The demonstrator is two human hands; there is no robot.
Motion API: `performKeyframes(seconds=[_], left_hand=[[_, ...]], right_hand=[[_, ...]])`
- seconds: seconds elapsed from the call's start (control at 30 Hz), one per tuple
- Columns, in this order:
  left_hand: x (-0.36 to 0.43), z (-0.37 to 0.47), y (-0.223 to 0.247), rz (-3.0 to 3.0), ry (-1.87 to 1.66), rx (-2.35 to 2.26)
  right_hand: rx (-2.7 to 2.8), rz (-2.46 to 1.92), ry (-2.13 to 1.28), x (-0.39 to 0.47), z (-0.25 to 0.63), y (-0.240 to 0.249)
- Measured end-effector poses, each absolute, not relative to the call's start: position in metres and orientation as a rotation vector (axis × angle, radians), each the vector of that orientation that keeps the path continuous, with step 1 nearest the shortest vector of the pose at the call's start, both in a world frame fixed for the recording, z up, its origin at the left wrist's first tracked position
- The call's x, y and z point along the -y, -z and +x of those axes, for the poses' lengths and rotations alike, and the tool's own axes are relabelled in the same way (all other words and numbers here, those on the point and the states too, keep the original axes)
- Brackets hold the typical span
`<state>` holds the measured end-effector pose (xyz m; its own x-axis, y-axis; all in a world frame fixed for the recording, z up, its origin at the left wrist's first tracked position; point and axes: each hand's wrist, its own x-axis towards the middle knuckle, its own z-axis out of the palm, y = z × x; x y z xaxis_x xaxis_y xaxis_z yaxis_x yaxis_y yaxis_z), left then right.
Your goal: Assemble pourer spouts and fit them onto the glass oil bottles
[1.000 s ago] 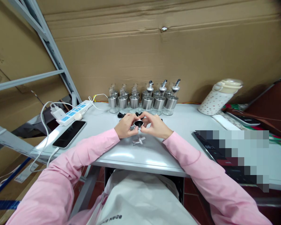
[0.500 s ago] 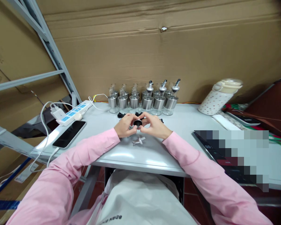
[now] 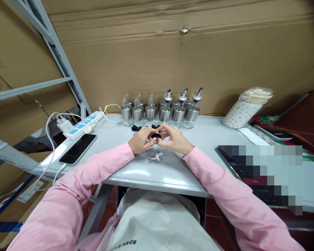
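My left hand (image 3: 140,140) and my right hand (image 3: 174,139) meet over the middle of the grey table (image 3: 204,139), both pinching a small black round cap (image 3: 155,135) between the fingertips. A small white plastic piece (image 3: 155,156) lies on the table just below my hands. Behind them stand several glass bottles with steel collars (image 3: 159,111) in two rows; three on the right carry metal pour spouts (image 3: 183,94). A few loose black caps (image 3: 135,128) lie in front of the bottles.
A black phone (image 3: 77,149) and a white power strip (image 3: 80,125) with cables lie at the left. A spotted cream flask (image 3: 244,108) rests tilted at the right, near a blurred dark device (image 3: 259,174). Cardboard walls the back. A white bag (image 3: 157,223) hangs below the table edge.
My fingers have shifted slightly around the black cap, which now sits a little higher between my fingertips. Everything else is still.
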<state>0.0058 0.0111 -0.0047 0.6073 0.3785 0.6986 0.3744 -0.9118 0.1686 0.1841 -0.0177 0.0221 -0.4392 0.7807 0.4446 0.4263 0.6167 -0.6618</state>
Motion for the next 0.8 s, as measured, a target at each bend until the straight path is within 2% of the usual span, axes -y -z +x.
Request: performKeyframes(seconds=[0.2, 0.43, 0.8], left_hand=[[-0.0121, 0.0076, 0.0053, 2.774, -1.235, -0.673], [-0.0115, 0.0063, 0.0012, 2.667, -1.452, -0.556], [-0.0158, 0.0048, 0.0062, 2.834, -1.389, -0.683]], right_hand=[[2.061, -0.935, -0.597, 0.0181, 0.1835, -0.0232], [1.974, -0.862, -0.621, 0.0145, 0.1849, -0.0208], [1.921, -0.851, -0.549, 0.0112, 0.188, -0.024]])
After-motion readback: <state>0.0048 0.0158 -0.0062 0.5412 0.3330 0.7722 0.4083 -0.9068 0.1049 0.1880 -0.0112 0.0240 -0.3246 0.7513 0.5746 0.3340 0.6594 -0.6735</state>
